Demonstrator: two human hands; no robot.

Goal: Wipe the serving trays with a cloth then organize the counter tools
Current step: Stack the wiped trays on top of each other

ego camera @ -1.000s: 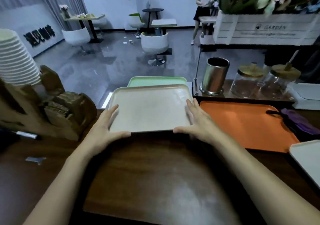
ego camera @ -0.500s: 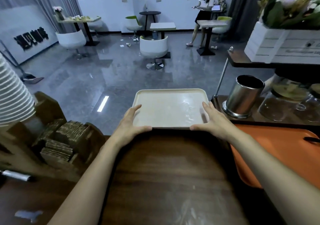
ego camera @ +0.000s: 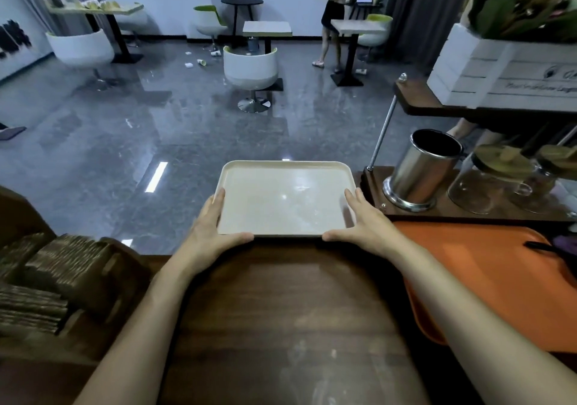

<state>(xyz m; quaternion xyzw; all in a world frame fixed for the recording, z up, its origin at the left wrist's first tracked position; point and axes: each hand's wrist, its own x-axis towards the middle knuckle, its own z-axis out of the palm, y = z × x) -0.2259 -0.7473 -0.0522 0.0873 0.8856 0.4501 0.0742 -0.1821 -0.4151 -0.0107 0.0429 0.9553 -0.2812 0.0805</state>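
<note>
A cream serving tray [ego camera: 285,197] sits at the far edge of the dark wooden counter [ego camera: 290,320], reaching out past it over the floor. My left hand [ego camera: 212,226] grips its near left corner, fingers along the left rim and thumb on the near rim. My right hand [ego camera: 362,222] holds the near right corner the same way. An orange tray [ego camera: 487,282] lies flat on the counter to the right. A purple cloth [ego camera: 565,245] with a dark strap rests on the orange tray at the right frame edge.
A steel canister [ego camera: 420,170] and lidded glass jars [ego camera: 487,179] stand on a wooden stand at right, under a shelf with a white flower box [ego camera: 505,76]. A wooden holder with brown sleeves [ego camera: 53,273] sits left. A person [ego camera: 332,14] stands far back among café tables.
The cream tray has moved away from me to the counter's far edge, and the green tray beneath it is no longer visible. Both hands stay on its near corners. My view has tilted upward.
</note>
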